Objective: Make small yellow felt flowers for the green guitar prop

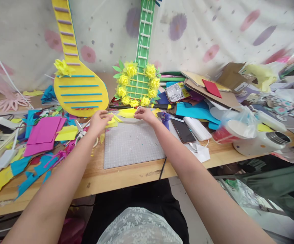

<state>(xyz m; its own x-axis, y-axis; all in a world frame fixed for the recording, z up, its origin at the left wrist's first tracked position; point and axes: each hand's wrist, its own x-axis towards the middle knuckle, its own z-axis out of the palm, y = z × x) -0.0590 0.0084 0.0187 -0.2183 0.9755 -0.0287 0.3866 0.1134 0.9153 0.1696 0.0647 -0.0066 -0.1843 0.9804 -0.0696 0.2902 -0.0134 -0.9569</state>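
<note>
Both my hands reach over the far edge of a grey cutting mat (134, 145). My left hand (99, 120) has its fingers curled together beside small yellow paper pieces (117, 118). Opposite it, my right hand (145, 115) is closed, its fingertips near the right end of a yellow paper strip (126, 113). Whether either hand grips the paper is too small to tell. Behind them lean a yellow cardboard guitar (82, 88) with blue strips and a green cardboard guitar (142, 54) ringed by yellow paper flowers (131, 69).
Scissors (80, 131) lie left of the mat, beside magenta sheets (42, 135) and coloured scraps. To the right are a purple glue gun (165, 119), a phone (183, 130), a white power bank (197, 128), a bagged cup (235, 130) and an uncapped white bottle (258, 144). Cardboard is piled behind.
</note>
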